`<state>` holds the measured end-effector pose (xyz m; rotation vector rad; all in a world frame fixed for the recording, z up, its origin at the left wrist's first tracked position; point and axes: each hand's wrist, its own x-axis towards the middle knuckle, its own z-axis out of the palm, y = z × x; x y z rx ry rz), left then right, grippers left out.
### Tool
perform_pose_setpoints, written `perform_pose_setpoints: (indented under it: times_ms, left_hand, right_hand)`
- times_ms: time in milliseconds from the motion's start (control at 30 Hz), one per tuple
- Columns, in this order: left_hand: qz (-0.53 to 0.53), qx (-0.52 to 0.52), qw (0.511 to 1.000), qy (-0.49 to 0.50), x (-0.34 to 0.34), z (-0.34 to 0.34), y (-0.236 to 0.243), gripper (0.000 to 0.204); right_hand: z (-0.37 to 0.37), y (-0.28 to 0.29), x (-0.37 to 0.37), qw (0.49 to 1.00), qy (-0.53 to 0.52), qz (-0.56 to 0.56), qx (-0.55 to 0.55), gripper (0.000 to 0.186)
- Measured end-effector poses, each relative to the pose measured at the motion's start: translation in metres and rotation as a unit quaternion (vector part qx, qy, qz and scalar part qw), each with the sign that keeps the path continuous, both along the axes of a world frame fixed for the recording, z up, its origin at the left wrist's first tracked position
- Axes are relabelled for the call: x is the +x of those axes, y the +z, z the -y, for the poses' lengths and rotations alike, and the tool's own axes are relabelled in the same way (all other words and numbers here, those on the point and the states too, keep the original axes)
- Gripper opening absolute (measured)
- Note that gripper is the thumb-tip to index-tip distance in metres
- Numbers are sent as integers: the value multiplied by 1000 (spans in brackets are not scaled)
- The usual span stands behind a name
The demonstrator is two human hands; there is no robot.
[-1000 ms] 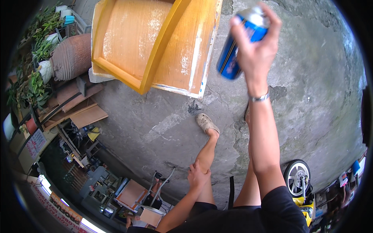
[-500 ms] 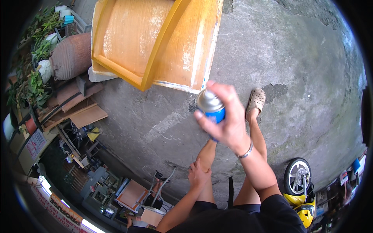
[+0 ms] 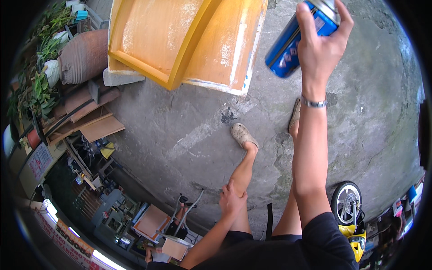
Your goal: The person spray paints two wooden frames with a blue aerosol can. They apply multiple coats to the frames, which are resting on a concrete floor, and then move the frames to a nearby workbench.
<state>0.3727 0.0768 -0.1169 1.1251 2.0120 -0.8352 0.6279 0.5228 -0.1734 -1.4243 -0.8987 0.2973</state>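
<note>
My right hand [image 3: 321, 56] is raised at the upper right, wrapped around a blue spray can [image 3: 288, 49] with a silver top. The can tilts, its base toward the lower left. Part of its top is cut off by the picture's edge, and the nozzle is hidden. A bracelet or watch band circles that wrist. To the can's left, apart from it, lies a yellow-orange wooden panel [image 3: 216, 63] with white patches and pale edges. A yellow raised frame [image 3: 177, 67] stands on it. My left hand [image 3: 232, 198] rests on my left knee, fingers lying over it, holding nothing.
Grey concrete floor [image 3: 189, 117] spreads around my clog-shod feet. A pale block [image 3: 121, 77] sits under the panel's corner. Left are a large clay jar [image 3: 85, 56], plants and wooden boards [image 3: 102, 128]. A motorcycle wheel [image 3: 346, 202] stands lower right; a person sits lower left.
My right hand has carried the spray can up and to the right, away from the panel's near corner. My left clog now shows. The left hand stays on the knee.
</note>
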Motion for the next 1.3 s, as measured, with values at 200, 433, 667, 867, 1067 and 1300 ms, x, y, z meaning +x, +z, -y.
perform_pose_setpoints:
  times_ms: [200, 433, 667, 867, 1067, 1300]
  left_hand:
    - [17, 4, 1000, -19, -8, -3, 6, 80]
    - [21, -2, 1000, -13, -19, 8, 1, 82]
    - [17, 9, 1000, -9, -24, 21, 0, 85]
    - [19, 13, 1000, -5, -26, 25, 3, 84]
    - [28, 22, 999, -10, -27, 25, 4, 84]
    - [30, 14, 999, -4, -28, 25, 2, 83]
  right_hand:
    - [87, 31, -62, 988, 118, 41, -87, 67]
    - [199, 54, -136, 936, 314, -50, -151, 72]
    - [157, 36, -128, 964, 230, 10, -133, 67]
    - [87, 18, -71, 996, 25, -13, -81, 63]
    - [135, 22, -103, 989, 103, -7, -103, 65]
    - [241, 58, -173, 920, 332, -71, -193, 72]
